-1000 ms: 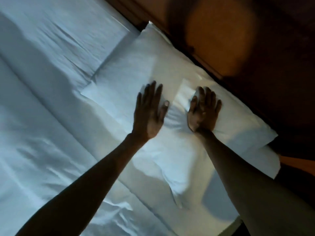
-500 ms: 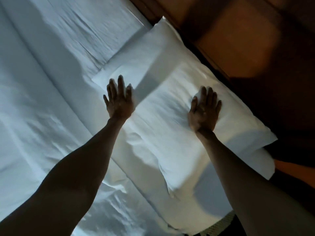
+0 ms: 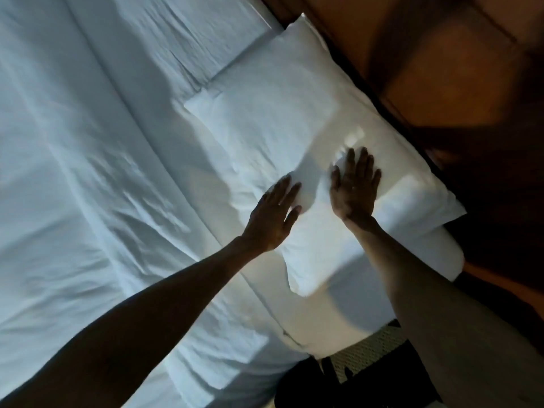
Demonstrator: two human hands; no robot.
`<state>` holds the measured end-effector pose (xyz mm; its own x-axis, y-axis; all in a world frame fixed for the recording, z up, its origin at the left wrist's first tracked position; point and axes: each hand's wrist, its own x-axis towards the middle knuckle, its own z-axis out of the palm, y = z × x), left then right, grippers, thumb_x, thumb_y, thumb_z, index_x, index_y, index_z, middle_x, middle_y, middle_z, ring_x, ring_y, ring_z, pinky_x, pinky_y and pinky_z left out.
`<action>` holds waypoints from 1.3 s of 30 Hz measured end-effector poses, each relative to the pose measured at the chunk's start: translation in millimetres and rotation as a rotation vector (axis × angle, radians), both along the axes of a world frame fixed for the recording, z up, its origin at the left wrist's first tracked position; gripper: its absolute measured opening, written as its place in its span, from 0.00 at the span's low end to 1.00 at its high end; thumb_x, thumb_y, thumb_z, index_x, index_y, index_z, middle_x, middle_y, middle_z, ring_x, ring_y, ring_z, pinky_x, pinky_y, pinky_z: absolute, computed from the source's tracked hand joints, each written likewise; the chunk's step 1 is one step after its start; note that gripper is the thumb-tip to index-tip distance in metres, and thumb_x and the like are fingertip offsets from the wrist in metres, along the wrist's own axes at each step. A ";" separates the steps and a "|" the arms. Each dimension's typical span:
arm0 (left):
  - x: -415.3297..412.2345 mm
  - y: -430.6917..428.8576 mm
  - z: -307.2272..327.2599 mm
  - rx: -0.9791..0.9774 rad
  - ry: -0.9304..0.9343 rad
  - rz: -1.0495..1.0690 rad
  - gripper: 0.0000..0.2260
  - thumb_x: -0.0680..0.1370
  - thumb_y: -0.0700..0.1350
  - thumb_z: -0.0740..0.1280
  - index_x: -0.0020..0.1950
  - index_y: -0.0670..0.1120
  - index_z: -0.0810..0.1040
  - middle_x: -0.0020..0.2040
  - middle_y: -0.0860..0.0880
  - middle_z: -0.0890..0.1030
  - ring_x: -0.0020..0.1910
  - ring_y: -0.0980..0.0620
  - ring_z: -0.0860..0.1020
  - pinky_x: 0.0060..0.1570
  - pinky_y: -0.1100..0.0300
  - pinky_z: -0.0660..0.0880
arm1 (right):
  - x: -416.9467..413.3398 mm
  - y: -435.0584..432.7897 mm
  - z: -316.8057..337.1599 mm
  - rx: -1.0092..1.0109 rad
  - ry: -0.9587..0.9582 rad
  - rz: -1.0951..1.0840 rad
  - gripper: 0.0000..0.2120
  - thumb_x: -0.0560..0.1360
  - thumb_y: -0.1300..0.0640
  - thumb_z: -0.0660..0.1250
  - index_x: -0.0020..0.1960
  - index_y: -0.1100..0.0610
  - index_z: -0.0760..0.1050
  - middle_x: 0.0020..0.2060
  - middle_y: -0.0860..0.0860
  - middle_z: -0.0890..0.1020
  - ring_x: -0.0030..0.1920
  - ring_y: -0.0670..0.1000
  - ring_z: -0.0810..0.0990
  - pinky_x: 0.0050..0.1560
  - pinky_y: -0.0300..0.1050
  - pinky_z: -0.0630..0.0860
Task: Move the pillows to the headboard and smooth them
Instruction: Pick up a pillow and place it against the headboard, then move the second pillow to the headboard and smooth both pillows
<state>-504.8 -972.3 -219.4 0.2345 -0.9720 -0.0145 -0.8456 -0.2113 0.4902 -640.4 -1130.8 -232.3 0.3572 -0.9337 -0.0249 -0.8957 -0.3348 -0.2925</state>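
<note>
A white pillow [image 3: 273, 125] lies against the dark wooden headboard [image 3: 435, 69], running from the upper middle down to the right. A second white pillow [image 3: 203, 28] lies further along the headboard at the top. My left hand [image 3: 273, 216] rests flat on the near half of the first pillow, fingers spread, holding nothing. My right hand [image 3: 353, 187] presses flat on the same pillow just to the right, fingers apart. The two hands lie close together, a narrow strip of pillow between them.
A white sheet [image 3: 73, 187] with creases covers the bed on the left. The mattress corner [image 3: 338, 325] shows at the lower right, with a patterned edge [image 3: 374, 348] and dark floor below it.
My left hand has swept from the pillow's left part back to the right, ending close beside my right hand. My right hand has stayed nearly in place on the pillow.
</note>
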 end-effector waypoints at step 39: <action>240.8 1036.0 435.0 -0.230 0.023 1.345 0.13 0.82 0.51 0.65 0.66 0.53 0.80 0.45 0.58 0.87 0.37 0.52 0.82 0.48 0.49 0.82 | 468.5 988.7 405.7 0.598 -0.125 1.128 0.20 0.74 0.41 0.60 0.45 0.57 0.78 0.45 0.55 0.86 0.47 0.62 0.84 0.57 0.56 0.81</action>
<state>-264.1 63.6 215.7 0.9949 0.0239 0.0983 -0.0445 -0.7696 0.6370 -171.9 -142.1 173.4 0.9697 0.0312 -0.2424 -0.1586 -0.6745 -0.7210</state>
